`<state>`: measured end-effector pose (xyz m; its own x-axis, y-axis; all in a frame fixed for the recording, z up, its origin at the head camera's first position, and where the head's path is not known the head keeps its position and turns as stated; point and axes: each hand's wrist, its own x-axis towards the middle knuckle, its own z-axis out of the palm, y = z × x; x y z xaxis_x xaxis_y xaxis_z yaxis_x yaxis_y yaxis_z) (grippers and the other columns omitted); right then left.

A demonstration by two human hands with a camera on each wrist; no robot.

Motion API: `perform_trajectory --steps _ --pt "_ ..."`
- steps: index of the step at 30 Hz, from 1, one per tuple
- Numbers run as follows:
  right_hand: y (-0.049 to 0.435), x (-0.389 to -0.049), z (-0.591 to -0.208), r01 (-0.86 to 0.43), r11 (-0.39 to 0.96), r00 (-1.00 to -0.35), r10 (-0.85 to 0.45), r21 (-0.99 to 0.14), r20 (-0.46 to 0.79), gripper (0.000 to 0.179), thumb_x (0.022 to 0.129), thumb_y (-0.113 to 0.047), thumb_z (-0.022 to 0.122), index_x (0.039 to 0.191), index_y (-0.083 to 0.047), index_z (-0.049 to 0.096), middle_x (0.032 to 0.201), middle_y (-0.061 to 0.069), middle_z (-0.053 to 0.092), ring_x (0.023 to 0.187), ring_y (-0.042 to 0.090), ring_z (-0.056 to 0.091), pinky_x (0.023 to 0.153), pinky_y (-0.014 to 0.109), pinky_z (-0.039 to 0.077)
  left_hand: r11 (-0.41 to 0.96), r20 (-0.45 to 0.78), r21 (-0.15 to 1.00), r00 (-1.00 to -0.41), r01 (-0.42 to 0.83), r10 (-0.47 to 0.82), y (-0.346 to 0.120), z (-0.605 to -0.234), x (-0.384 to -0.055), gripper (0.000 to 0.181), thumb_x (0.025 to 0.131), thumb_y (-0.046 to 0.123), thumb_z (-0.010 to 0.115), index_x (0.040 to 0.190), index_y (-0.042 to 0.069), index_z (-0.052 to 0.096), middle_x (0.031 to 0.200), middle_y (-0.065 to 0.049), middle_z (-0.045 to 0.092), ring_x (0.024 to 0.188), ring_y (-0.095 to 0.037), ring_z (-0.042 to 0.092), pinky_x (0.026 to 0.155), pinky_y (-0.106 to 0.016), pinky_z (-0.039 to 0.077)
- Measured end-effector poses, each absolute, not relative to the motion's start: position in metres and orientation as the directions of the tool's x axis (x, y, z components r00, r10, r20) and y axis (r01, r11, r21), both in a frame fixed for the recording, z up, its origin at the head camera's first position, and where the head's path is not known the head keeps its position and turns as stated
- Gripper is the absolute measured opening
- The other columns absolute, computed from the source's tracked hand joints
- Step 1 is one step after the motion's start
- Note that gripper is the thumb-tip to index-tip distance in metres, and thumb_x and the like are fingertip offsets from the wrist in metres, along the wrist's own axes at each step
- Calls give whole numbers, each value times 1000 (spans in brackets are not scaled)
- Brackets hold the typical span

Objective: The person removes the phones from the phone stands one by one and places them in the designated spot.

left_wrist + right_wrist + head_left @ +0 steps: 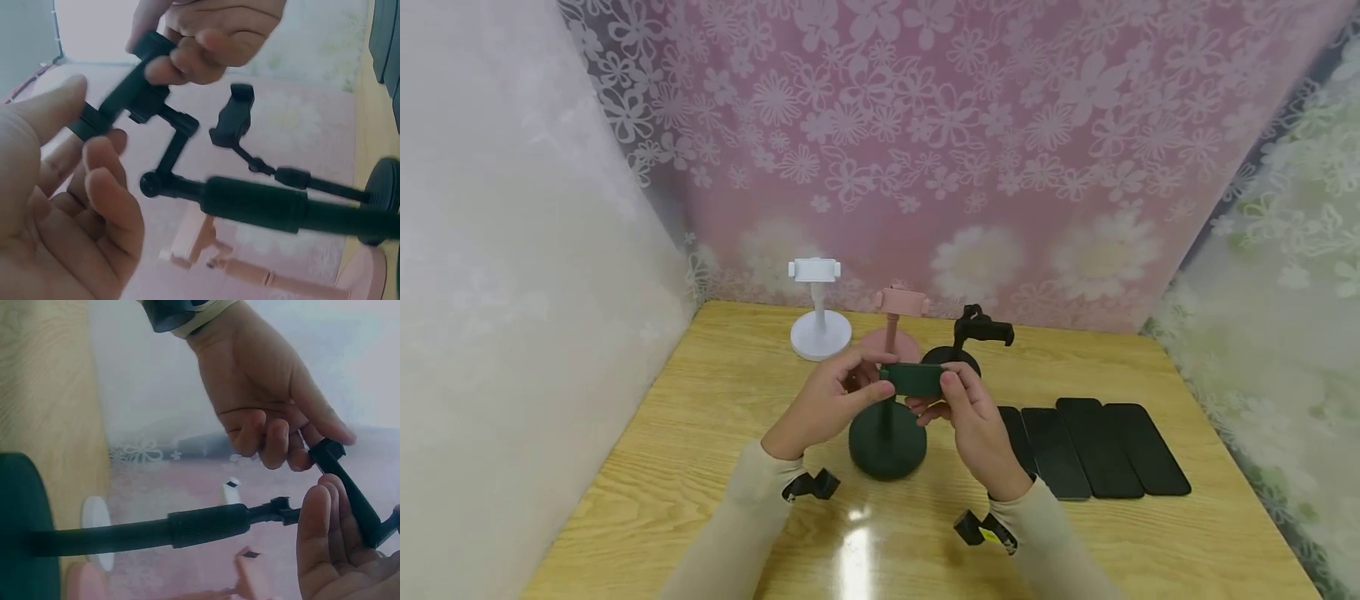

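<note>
A dark green phone stand stands upright on its round base in front of me. My left hand pinches the left end of its clamp with thumb and fingers. At the clamp's other end, my right hand has its thumb on the front and fingers behind. The left wrist view shows the jointed arm between the clamp and the ribbed post. In the right wrist view the clamp slants between both hands.
Behind the green stand are a white phone stand, a pink one and a black one. Several dark phones lie side by side on the wooden table, right of my right hand. A flowered pink curtain hangs along the back.
</note>
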<state>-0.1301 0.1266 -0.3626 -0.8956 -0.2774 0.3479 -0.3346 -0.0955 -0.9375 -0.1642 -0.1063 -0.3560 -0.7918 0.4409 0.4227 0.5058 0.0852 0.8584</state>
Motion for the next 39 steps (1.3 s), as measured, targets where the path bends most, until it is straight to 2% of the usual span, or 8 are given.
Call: perform_trajectory --steps 5,13,18,22,25,28,34,39 --pt "144 -120 -338 -328 -118 -887 -302 -937 349 31 115 -26 37 117 0 53 94 5 74 82 16 70 75 31 59 -24 475 851 -748 525 464 -101 -357 -164 58 98 51 64 135 7 60 93 -6 61 69 -18 55 61 -29 47" --pt "206 -95 -306 -281 -298 -887 -281 -912 365 40 116 -15 28 117 -4 67 88 5 74 76 16 68 67 31 55 -93 504 843 -716 530 484 -103 -361 -165 59 107 52 43 128 0 58 91 -14 57 64 -21 49 57 -28 44" --pt "249 -103 -291 -364 -466 -911 -1 -806 412 36 115 -21 36 118 2 64 85 11 72 71 20 65 65 30 50 -93 510 836 -701 541 498 -104 -361 -167 75 109 57 25 125 -9 58 91 -17 59 65 -25 52 57 -29 46" --pt "275 -128 -284 -493 -499 -870 286 -713 402 35 110 -23 51 108 10 62 79 16 68 60 23 57 59 30 46 -94 525 824 -692 558 496 -105 -362 -168 80 109 58 18 124 -11 57 91 -19 59 65 -25 52 57 -29 47" --pt "289 -157 -288 -585 -395 -798 434 -709 417 35 108 -21 56 96 12 63 69 16 64 52 22 53 53 27 45 -86 530 820 -692 566 490 -105 -363 -170 80 109 58 17 125 -8 58 91 -17 59 64 -26 52 57 -29 47" --pt "301 -189 -303 -608 -232 -757 458 -759 466 35 110 -23 53 92 4 65 64 10 62 52 18 53 54 24 45 -89 535 817 -690 570 488 -103 -364 -171 78 110 57 16 124 -7 59 90 -16 59 64 -29 52 55 -30 46" --pt "316 -241 -344 -544 175 -721 401 -820 564 30 114 -31 36 109 -14 60 77 -1 62 66 11 58 68 19 49 -90 515 833 -707 545 485 -101 -364 -174 75 110 57 16 109 -5 58 88 -18 59 62 -22 51 55 -31 47" --pt "314 -269 -364 -500 87 -772 406 -861 489 35 113 -38 35 116 -11 56 84 3 60 72 13 58 74 21 50 -53 473 854 -728 518 496 -101 -365 -176 71 107 62 17 96 0 51 88 -15 59 65 -26 53 57 -31 48"
